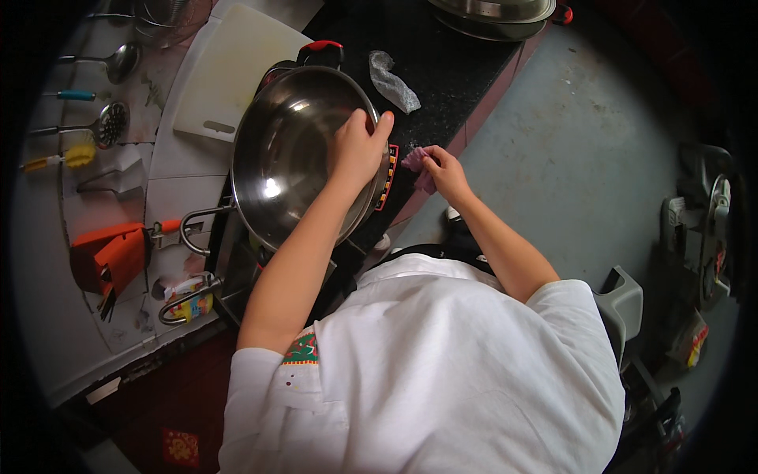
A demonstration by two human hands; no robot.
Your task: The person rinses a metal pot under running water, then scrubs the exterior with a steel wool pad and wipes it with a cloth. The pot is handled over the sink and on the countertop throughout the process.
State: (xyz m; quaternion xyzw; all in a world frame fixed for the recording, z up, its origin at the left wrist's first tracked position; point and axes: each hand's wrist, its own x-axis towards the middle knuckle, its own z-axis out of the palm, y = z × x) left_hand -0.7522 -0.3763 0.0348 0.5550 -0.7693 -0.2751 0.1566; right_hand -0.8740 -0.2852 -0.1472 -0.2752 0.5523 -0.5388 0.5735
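A large stainless steel pot (284, 154) with a red and black handle stands on a cooker whose button panel (387, 178) shows at the pot's right side. My left hand (358, 145) grips the pot's right rim, its fingers inside and its thumb over the edge. To the right, my right hand (445, 172) pinches a crumpled purple cloth (421, 169) above the counter's front edge. A grey mesh cloth (392, 83) lies on the black counter (450, 77) beyond both hands.
Behind the pot is a white cutting board (231, 71). A ladle (123, 62), a skimmer (111, 124) and an orange holder (112, 258) hang on the tiled wall. A lidded steel pot (497, 12) stands at the top. A grey plastic stool (619, 302) is at the right.
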